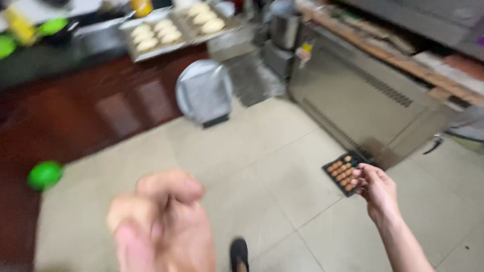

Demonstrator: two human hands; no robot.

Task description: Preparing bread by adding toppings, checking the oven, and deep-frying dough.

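My right hand (377,190) is stretched out at the lower right, its fingers closed on the near edge of a small dark tray (335,177). The tray carries rows of small brown baked pieces (342,170) and sits just in front of the foot of a stainless steel cabinet (353,95). My left hand (161,221) is close to the camera at the lower middle. It is heavily blurred, its fingers are curled in, and nothing shows in it.
Two metal trays of pale buns (156,32) lie on a dark counter at the back. A round grey metal bin (204,90) stands on the tiled floor. A green ball-like object (44,175) sits at the left, and my dark shoe (239,252) shows below.
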